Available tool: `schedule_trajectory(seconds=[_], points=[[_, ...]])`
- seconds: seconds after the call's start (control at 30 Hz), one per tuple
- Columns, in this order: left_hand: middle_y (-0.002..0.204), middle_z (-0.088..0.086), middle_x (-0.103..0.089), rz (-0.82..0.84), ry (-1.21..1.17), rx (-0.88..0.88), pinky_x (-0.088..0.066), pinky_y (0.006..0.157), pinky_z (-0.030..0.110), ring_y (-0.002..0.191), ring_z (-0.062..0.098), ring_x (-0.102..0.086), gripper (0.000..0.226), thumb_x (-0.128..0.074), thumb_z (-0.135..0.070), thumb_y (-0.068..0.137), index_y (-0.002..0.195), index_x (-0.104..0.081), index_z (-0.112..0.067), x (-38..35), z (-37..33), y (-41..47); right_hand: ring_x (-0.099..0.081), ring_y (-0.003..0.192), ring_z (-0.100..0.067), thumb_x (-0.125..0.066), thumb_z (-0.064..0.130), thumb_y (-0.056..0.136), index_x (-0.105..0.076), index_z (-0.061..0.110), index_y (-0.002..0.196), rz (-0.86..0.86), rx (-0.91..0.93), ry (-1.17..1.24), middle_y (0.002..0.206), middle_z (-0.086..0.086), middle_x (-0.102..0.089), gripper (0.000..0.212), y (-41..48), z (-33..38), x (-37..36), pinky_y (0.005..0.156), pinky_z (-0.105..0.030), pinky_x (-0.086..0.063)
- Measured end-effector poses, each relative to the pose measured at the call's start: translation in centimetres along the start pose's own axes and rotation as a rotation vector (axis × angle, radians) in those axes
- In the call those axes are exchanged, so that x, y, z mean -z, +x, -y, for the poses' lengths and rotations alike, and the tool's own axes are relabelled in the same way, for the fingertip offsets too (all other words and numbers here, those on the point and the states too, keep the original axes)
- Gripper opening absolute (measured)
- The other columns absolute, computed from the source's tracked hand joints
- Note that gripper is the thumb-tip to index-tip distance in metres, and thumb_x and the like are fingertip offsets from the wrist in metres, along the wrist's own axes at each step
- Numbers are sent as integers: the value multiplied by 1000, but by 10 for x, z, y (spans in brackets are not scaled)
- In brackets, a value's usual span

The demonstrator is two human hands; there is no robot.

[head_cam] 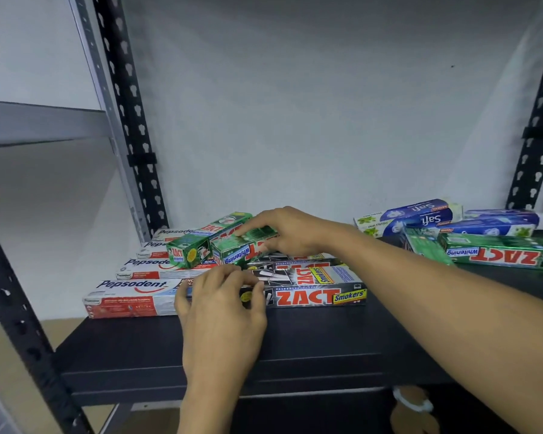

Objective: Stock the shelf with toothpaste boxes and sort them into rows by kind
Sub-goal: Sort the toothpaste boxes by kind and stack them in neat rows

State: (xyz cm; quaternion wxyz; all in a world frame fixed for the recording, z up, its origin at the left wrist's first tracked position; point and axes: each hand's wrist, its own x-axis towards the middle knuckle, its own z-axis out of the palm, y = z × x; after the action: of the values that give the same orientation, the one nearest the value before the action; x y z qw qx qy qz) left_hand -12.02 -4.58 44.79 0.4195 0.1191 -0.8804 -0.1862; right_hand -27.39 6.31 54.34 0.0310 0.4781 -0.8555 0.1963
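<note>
Green Whitening boxes (201, 245) lay across the Pepsodent row (129, 296) and the black Smokers boxes (314, 272) on the shelf (326, 339), so out of their kind. The right hand (284, 233) had its fingers clamped on one, probably to lift it away. The left hand (223, 303) pinched the front Smokers box (314, 297), likely to steady it.

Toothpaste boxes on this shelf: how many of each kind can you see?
Pepsodent, white and red: 4
ZACT Smokers, black: at least 2; more may be hidden
ZACT Whitening, green: 4
Safi, blue: at least 2
Total: at least 12
</note>
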Motion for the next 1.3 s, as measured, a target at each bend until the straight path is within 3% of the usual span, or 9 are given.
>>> schedule_trajectory(seconds=[0.2,0.33,0.57,0.63,0.77,0.87,1.03,1.17,1.3], points=[[101,-21,-62,53,19,24,-25,114,56,105,11,-58,5,-65,-42,88,90,-65,-38,6,-4,0,-54,118,-12,-67,24,95,-56,40,136,-151,-50,45,141,8,-53,45,-38,-16,12,85,-24,-50],[101,-20,-62,62,31,25,-22,116,56,105,13,-58,6,-64,-43,89,92,-64,-38,8,-7,-1,-54,119,-10,-70,31,92,-64,41,125,-186,-119,-17,132,12,-60,35,-91,-44,24,100,-33,-46],[106,-18,-61,60,44,-157,-27,113,59,107,12,-57,4,-65,-35,91,95,-67,-34,6,-17,-4,-56,115,-24,-64,47,90,-64,32,126,-367,-542,-335,123,-2,-62,38,-191,-110,35,97,-42,-47],[109,-15,-62,39,-12,-244,-39,105,54,106,12,-58,6,-65,-31,93,97,-69,-31,2,-24,-5,-59,102,-24,-62,49,90,-68,31,117,-365,-638,-260,112,-3,-62,33,-206,-123,37,86,-37,-48],[107,-15,-61,120,-305,-346,-49,89,29,101,4,-59,8,-62,-25,95,100,-68,-25,-7,-73,-15,-62,85,-10,-64,40,94,-76,29,100,-445,-538,40,98,8,-65,17,-222,-120,35,77,-31,-47],[107,-17,-61,269,-354,-365,-51,83,29,94,2,-60,14,-61,-33,95,107,-66,-30,-23,-121,-14,-71,73,-13,-65,24,96,-75,25,101,-511,-508,360,91,6,-73,11,-230,-116,33,74,-29,-57],[124,1,-59,421,-73,-346,-51,90,39,113,23,-58,40,-55,-46,95,127,-57,-24,-53,-193,12,-62,107,-19,-68,12,91,-72,20,116,-646,-441,-127,113,2,-66,27,-250,-158,40,96,-34,-46],[137,9,-54,680,156,-209,-47,95,43,123,32,-55,71,-57,-62,89,140,-42,-15,-81,-230,34,-42,134,-28,-64,33,92,-54,33,139,-466,-717,-427,143,-4,-52,48,-279,-197,50,113,-49,-30],[135,9,-56,865,251,-189,-51,93,40,117,29,-57,62,-64,-42,90,138,-41,-12,-98,-241,44,-31,143,-22,-55,41,97,-39,42,147,-390,-777,-443,153,5,-41,53,-279,-200,48,117,-56,-14]])
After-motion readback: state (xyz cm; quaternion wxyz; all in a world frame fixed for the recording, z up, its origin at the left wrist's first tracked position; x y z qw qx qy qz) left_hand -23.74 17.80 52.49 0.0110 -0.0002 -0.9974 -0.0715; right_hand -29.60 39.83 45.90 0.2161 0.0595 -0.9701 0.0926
